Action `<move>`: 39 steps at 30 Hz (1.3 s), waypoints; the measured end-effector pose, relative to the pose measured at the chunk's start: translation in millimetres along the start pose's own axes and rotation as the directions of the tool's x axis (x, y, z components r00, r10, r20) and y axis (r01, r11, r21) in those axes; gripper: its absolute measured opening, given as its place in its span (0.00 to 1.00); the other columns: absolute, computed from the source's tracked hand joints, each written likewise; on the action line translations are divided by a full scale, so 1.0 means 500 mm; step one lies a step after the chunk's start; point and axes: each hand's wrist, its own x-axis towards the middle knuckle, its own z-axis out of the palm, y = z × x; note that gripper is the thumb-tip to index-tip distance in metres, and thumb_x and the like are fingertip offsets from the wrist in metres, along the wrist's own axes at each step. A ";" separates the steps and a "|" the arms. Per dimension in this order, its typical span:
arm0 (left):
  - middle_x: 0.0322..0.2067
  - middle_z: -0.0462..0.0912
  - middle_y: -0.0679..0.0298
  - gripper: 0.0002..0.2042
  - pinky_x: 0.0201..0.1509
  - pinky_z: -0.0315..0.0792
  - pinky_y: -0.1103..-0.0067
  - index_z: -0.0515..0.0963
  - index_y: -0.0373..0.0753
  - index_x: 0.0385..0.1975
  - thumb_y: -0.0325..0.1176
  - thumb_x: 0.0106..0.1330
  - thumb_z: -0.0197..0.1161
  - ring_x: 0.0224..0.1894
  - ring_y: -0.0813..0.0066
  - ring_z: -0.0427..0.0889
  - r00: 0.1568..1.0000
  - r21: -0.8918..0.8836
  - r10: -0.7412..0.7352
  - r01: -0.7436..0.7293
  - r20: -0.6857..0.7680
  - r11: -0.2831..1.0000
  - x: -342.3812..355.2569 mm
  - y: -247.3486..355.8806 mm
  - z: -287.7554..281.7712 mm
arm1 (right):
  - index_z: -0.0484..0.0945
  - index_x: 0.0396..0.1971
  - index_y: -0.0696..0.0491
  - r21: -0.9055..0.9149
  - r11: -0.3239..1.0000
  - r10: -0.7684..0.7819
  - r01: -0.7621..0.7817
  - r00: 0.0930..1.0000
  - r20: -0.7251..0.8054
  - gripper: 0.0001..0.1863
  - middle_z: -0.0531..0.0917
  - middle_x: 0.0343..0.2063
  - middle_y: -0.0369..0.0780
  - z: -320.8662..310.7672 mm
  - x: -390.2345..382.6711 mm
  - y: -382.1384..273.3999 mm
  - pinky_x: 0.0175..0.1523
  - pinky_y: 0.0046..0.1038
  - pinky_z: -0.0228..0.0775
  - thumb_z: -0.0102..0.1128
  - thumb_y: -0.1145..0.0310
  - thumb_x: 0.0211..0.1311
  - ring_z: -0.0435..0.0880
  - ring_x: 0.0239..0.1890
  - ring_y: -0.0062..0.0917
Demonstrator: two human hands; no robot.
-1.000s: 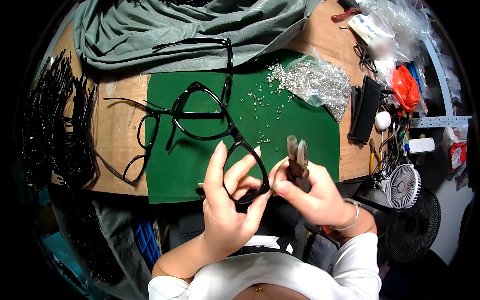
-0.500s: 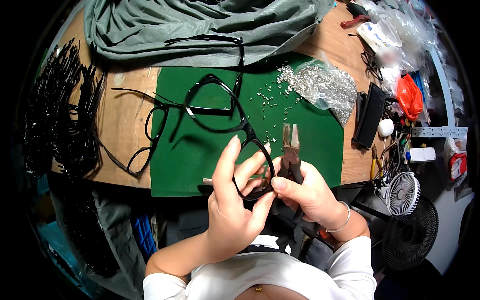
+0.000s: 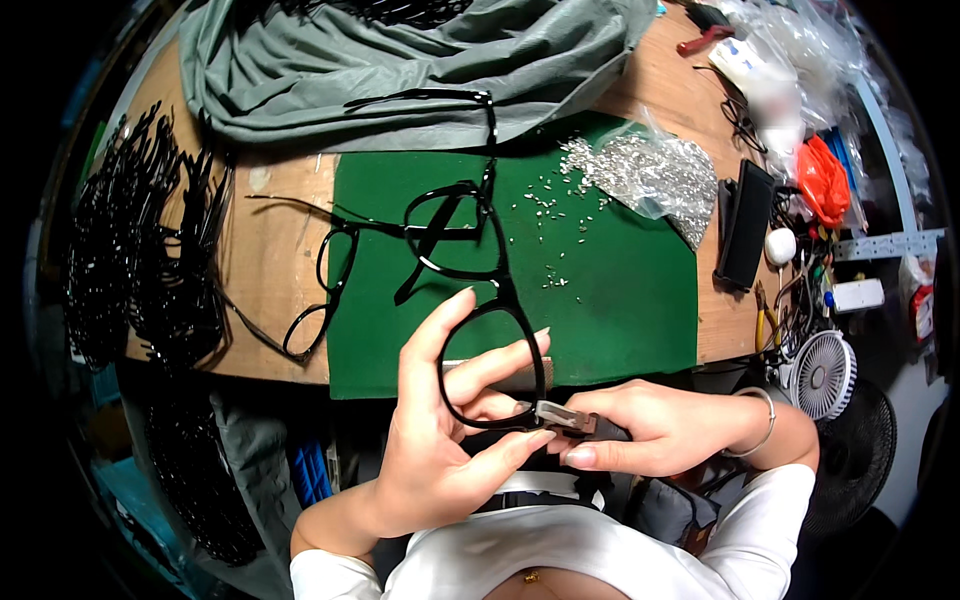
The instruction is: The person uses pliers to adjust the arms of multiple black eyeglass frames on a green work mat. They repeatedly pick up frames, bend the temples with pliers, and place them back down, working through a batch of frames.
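My left hand point(image 3: 445, 415) grips a black eyeglass frame point(image 3: 503, 285) by its nearer rim, with the thumb and fingers around the lower corner. The frame stands tilted above the green mat, its far rim and temple reaching away from me. My right hand point(image 3: 650, 428) is closed around dark-handled pliers point(image 3: 568, 421). The plier jaws point left and meet the lower corner of the frame, beside my left thumb tip. Whether they bite on the frame or on a small part there I cannot make out.
On the green mat point(image 3: 630, 300) lies a clear bag point(image 3: 660, 175) of small silvery metal parts, some spilled. Another black eyeglass frame point(image 3: 322, 290) rests at the mat's left edge. Many black frames point(image 3: 150, 250) are heaped far left. A grey cloth point(image 3: 400, 80) covers the back; fans point(image 3: 825, 375) stand right.
The pliers have swung from upright to pointing left, and their jaws now meet the frame's lower corner. My left hand has lowered and tilted the frame slightly.
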 end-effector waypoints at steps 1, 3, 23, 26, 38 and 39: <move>0.50 0.66 0.45 0.43 0.43 0.71 0.82 0.36 0.37 0.58 0.14 0.48 0.59 0.39 0.74 0.77 1.000 0.003 0.001 -0.001 0.014 1.000 0.000 -0.001 -0.001 | 0.68 0.37 0.61 -0.044 0.999 0.002 -0.002 1.000 -0.005 0.19 0.75 0.24 0.44 -0.004 0.002 -0.009 0.32 0.29 0.66 0.46 0.57 0.60 0.75 0.26 0.31; 0.51 0.64 0.44 0.40 0.43 0.72 0.81 0.35 0.36 0.58 0.13 0.51 0.55 0.40 0.72 0.77 0.999 0.010 0.002 -0.002 0.042 1.000 -0.001 -0.002 -0.006 | 0.68 0.37 0.62 -0.130 0.991 0.005 -0.007 1.000 -0.015 0.19 0.75 0.24 0.45 -0.011 0.003 -0.025 0.31 0.30 0.66 0.46 0.58 0.60 0.75 0.25 0.32; 0.50 0.64 0.47 0.42 0.39 0.72 0.85 0.37 0.39 0.58 0.14 0.49 0.59 0.36 0.79 0.76 0.989 0.079 -0.149 0.150 -0.014 0.986 0.019 -0.014 0.004 | 0.67 0.41 0.64 -0.668 0.728 -0.308 -0.155 0.796 -0.521 0.21 0.70 0.41 0.49 -0.035 0.042 0.095 0.42 0.33 0.69 0.54 0.64 0.53 0.75 0.37 0.40; 0.47 0.66 0.49 0.45 0.34 0.68 0.87 0.38 0.42 0.58 0.15 0.45 0.63 0.27 0.84 0.71 0.996 0.095 -0.086 0.084 0.014 0.992 -0.003 -0.035 -0.014 | 0.65 0.44 0.64 -0.778 0.590 -0.362 -0.214 0.792 -0.492 0.24 0.68 0.44 0.49 -0.023 0.053 0.125 0.39 0.32 0.69 0.56 0.64 0.51 0.75 0.34 0.37; 0.49 0.63 0.46 0.48 0.48 0.69 0.76 0.28 0.44 0.60 0.12 0.48 0.57 0.43 0.68 0.76 0.961 -0.079 -0.272 0.275 0.045 0.958 -0.051 -0.057 0.009 | 0.70 0.27 0.58 -0.603 0.758 -0.279 -0.247 0.714 -0.642 0.10 0.73 0.23 0.45 -0.085 0.083 0.160 0.37 0.34 0.67 0.57 0.75 0.42 0.74 0.30 0.39; 0.51 0.61 0.46 0.49 0.51 0.66 0.72 0.31 0.45 0.60 0.13 0.44 0.61 0.47 0.64 0.73 0.968 -0.175 -0.214 0.235 0.130 0.956 -0.052 -0.059 -0.002 | 0.70 0.27 0.58 -0.613 0.749 -0.280 -0.251 0.718 -0.637 0.10 0.73 0.23 0.45 -0.089 0.084 0.158 0.37 0.34 0.67 0.57 0.75 0.42 0.74 0.30 0.39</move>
